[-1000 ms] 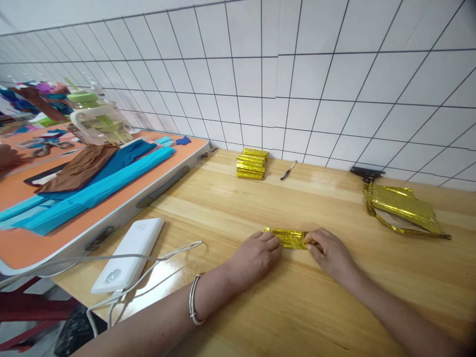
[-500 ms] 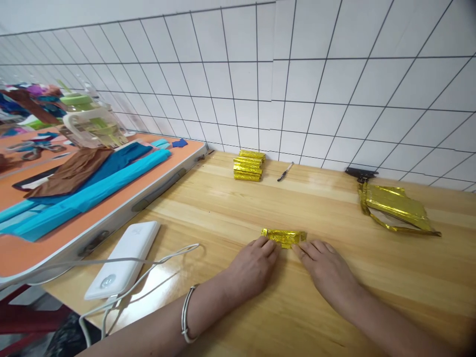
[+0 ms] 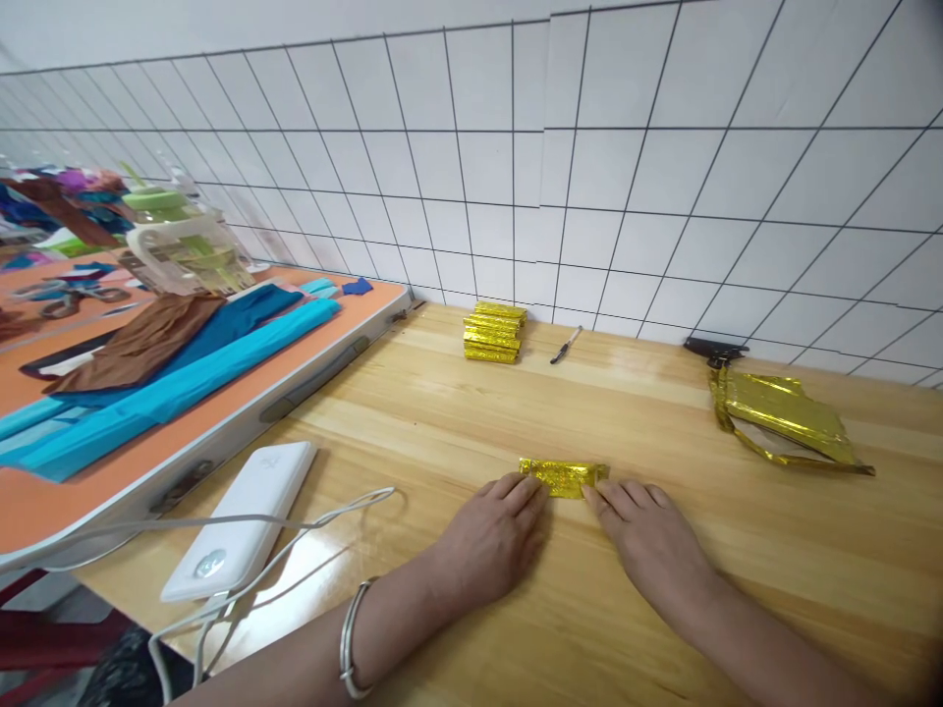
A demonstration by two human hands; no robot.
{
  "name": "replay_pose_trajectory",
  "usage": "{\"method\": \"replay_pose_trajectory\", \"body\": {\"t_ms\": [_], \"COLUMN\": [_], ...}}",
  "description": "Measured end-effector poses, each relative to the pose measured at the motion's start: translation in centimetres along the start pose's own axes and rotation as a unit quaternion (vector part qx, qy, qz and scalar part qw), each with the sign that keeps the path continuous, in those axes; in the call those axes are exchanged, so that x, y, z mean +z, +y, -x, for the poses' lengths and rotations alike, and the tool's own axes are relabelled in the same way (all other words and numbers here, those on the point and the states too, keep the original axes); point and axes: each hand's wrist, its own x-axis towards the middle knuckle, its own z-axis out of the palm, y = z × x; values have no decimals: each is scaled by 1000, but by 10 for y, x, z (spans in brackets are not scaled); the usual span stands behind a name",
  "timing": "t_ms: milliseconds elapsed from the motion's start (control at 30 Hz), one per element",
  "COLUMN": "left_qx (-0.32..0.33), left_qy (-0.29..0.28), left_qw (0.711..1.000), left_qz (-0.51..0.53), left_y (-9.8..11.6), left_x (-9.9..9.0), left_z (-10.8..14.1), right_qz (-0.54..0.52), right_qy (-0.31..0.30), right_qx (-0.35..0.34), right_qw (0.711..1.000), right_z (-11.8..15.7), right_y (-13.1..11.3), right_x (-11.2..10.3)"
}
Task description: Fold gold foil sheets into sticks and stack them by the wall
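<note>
A small flat piece of gold foil [image 3: 566, 478] lies on the wooden table [image 3: 457, 422] in front of me. My left hand [image 3: 497, 525] presses on its left end, fingers together. At its right end, the closed fingers of my right hand [image 3: 637, 520] pinch or press the near edge; the thumb tip touches the foil. Further back, near the wall, sits a stack of folded gold foil pieces [image 3: 493, 332]. On the right lies a larger gold foil packet [image 3: 788, 414] with a loose strip, beside a black clip [image 3: 716, 350].
A pen [image 3: 566, 346] lies near the tiled wall. On the left are a white power bank [image 3: 243, 520] with cables, and a raised orange board [image 3: 280, 412] holding blue and brown cloth, scissors [image 3: 81, 297] and a green-lidded bottle [image 3: 188, 245].
My left hand has shifted slightly left and toward me along the foil. The right hand has moved barely at all. The camera view has tilted slightly.
</note>
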Motion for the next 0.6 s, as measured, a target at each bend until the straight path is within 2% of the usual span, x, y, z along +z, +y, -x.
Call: {"method": "replay_pose_trajectory", "body": {"t_ms": [133,267,467,600], "left_qx": [9,31,46,45], "left_qy": [-12,-30,-10,-10], "left_qw": [1000,998,998,999], "left_qz": [20,35,45,5], "left_y": [-13,-25,-34,-25], "left_x": [-5,-6,-6,-6], "left_z": [19,26,16,1], "right_qz": [-7,-41,-95,-106], "right_qy": [6,18,20,8], "right_qx": [9,3,-21,-36], "right_qw": [1000,999,995,994], "right_z": [12,20,26,17], "right_y": [7,13,27,28], "right_x": [4,3,2,-2]}}
